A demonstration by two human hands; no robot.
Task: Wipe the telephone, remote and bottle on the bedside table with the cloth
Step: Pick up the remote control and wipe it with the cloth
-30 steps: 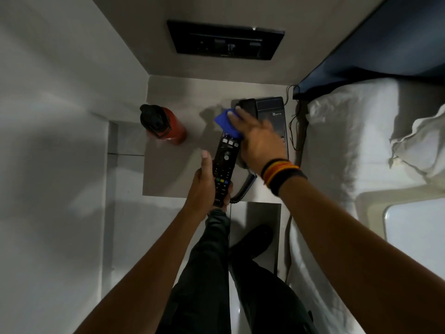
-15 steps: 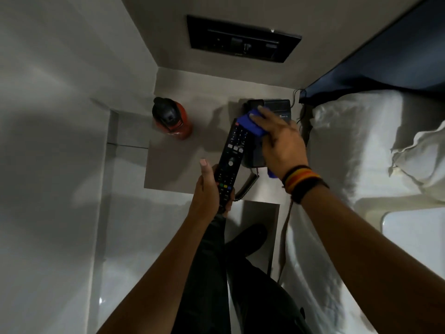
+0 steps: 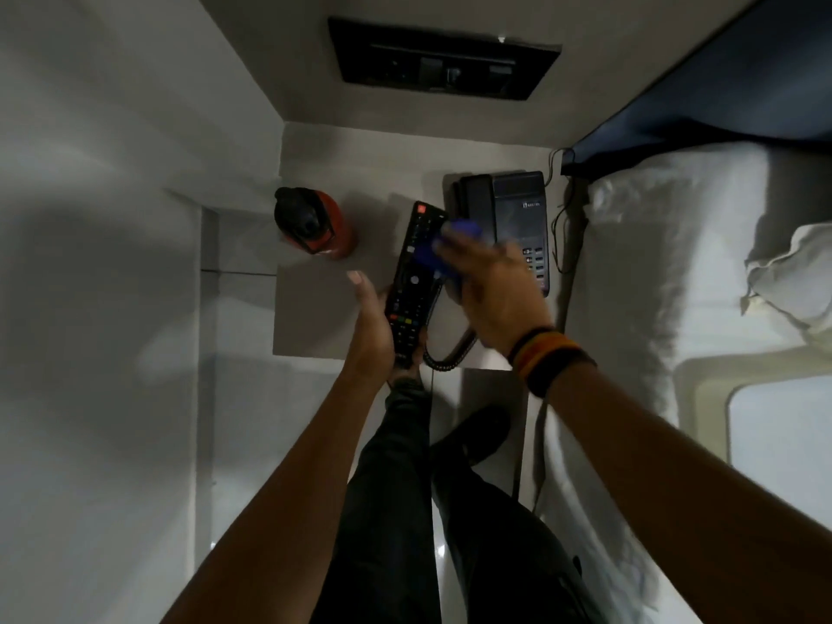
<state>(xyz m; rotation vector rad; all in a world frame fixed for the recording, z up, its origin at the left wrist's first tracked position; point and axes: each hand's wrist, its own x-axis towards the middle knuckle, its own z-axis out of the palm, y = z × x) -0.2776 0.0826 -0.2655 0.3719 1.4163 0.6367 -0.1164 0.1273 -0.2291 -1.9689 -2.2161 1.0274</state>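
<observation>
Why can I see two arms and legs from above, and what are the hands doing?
The camera sits on a person's head, looking down, so you see their own arms and legs. The left hand holds a black remote. The right hand rubs a blue cloth across it. Below is a bedside table with a red bottle and a black telephone on it. A white bed is beside it.

Cloth (image 3: 443, 245) under the right hand (image 3: 493, 295) now lower, mid-remote (image 3: 412, 281), off its top end.
</observation>
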